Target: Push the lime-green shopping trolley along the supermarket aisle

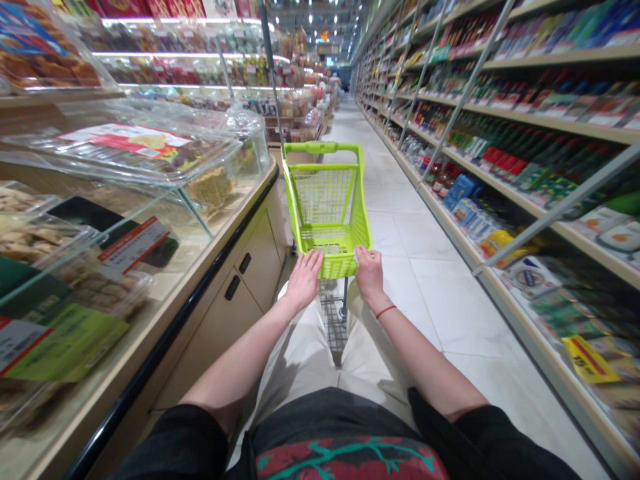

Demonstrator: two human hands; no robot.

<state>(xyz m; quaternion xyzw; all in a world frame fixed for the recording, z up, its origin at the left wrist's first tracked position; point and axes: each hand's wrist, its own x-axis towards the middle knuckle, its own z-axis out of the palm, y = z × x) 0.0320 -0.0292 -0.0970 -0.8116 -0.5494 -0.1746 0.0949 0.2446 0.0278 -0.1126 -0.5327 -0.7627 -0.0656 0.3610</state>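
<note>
In front of me stands a lime-green plastic shopping cart (361,200) with slatted walls, its bottom grid showing. My left hand (306,277) is laid over the left part of its near edge, fingers bent over the rim. At the right near corner, my right hand (369,270) is closed round the same edge. Something small and whitish shows by its fingertips, too small to name. A thin red cord circles my right wrist. Below the basket, a lower wire rack shows between my legs.
On the left runs a wooden counter with a black rail (200,303) and glass partitions around packaged foods. Tall shelves (545,117) full of packets line the right side. Between them a white-tiled aisle (385,173) stretches ahead, past stacked displays at the back left.
</note>
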